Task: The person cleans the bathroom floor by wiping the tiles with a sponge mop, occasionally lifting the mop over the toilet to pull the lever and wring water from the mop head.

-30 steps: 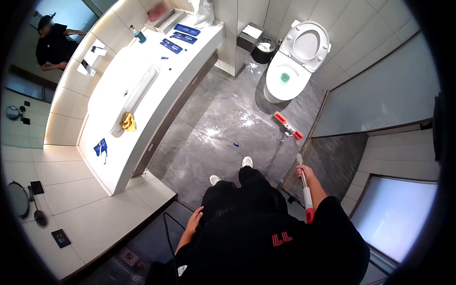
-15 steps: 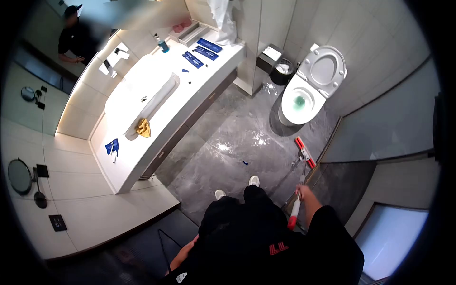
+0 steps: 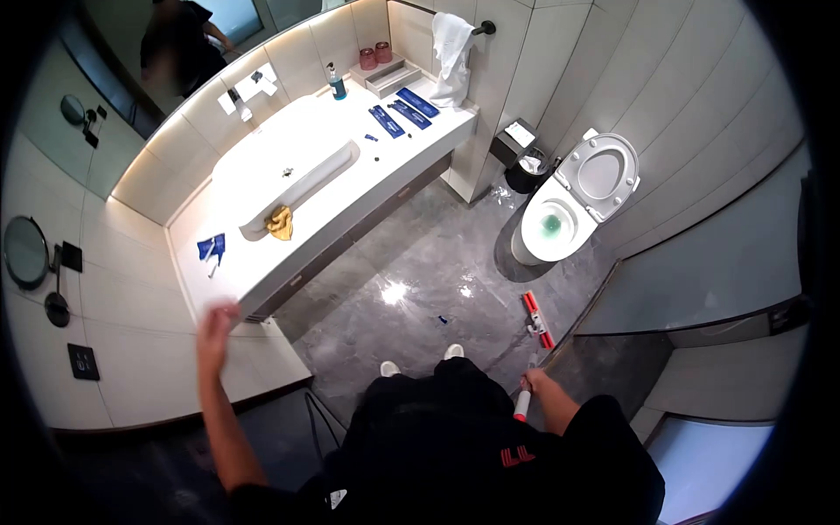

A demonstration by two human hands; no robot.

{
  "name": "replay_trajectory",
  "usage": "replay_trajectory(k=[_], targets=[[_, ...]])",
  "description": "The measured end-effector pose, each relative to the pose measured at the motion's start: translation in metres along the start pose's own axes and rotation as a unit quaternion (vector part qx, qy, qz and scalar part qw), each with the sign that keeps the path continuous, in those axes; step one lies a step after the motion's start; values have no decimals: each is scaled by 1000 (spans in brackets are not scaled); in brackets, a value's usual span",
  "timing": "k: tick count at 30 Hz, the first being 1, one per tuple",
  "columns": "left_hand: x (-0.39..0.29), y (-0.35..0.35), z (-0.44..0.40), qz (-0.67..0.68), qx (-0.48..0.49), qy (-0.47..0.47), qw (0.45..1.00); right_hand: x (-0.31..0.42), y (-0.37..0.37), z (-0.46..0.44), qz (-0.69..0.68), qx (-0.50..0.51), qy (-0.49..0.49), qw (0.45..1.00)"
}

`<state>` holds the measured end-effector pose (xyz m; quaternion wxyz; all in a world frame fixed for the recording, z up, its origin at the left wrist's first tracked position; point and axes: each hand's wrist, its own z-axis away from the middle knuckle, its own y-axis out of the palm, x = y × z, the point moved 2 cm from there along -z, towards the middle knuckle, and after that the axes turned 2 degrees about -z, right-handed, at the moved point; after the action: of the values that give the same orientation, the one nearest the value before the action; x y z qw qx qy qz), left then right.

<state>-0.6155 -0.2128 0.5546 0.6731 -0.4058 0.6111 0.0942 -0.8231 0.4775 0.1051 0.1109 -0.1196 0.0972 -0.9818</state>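
Note:
My right hand is closed round the handle of a floor squeegee, whose red and white head lies on the grey floor. Raised near the front left corner of the vanity counter, my left hand is smeared by motion, and its fingers cannot be made out. A yellow cloth rests on the near edge of the sink. Left of it on the counter lies a blue packet with small white items.
An open toilet stands at the right, beside a black bin. Blue packets, a soap bottle and a tray are on the counter. A small blue scrap lies on the floor near my feet.
My left hand has risen from beside my body to near the counter corner. The squeegee is still in my right hand, its head now at a different angle. The view has tilted up.

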Motion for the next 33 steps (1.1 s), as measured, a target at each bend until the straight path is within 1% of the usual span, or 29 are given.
replay_trajectory(k=[1, 2, 3, 4, 5, 6, 8, 10, 11, 14, 17, 21, 26, 29, 32, 33], targets=[[-55, -9, -21, -47, -52, 154, 986, -4, 3, 0, -6, -14, -22, 1000], [-111, -19, -29, -48, -82, 296, 950, -5, 8, 1, 3, -3, -21, 1000], [-148, -40, -37, -9, -63, 450, 891, -5, 11, 5, 10, 7, -21, 1000], [-189, -71, -38, -92, -32, 540, 836, -7, 10, 9, 19, 17, -20, 999], [-222, -88, -30, -41, -45, 602, 796, -9, 10, 12, 21, 20, -21, 999], [-252, -100, -19, -51, -48, 663, 745, -9, 11, 13, 22, 25, -24, 999], [-290, -112, -2, -90, -51, 739, 666, -12, 10, 14, 14, 33, -22, 999], [-310, -107, 6, -111, -50, 777, 618, -18, 10, 10, -9, 38, -13, 999], [-313, -102, 8, -118, -49, 786, 605, -21, 11, 6, -24, 37, -14, 999], [-317, -88, 8, -128, -47, 801, 583, -49, 2, -56, -39, 34, -24, 998], [-315, -77, 7, -133, -49, 806, 574, -56, -2, -79, -42, 32, -8, 999], [-311, -69, 7, -132, -51, 807, 574, -25, 10, -1, -22, 12, 8, 1000], [-307, -73, 11, -136, -54, 804, 576, -25, 13, -4, -47, 22, 3, 999], [-308, -72, 14, -137, -57, 802, 579, -40, -10, -69, 32, 42, 1, 999], [-311, -73, 14, -139, -58, 802, 578, -30, 3, -25, -28, 50, 15, 998], [-312, -73, 13, -140, -58, 802, 578, -27, 4, -21, -26, 48, 13, 998]])
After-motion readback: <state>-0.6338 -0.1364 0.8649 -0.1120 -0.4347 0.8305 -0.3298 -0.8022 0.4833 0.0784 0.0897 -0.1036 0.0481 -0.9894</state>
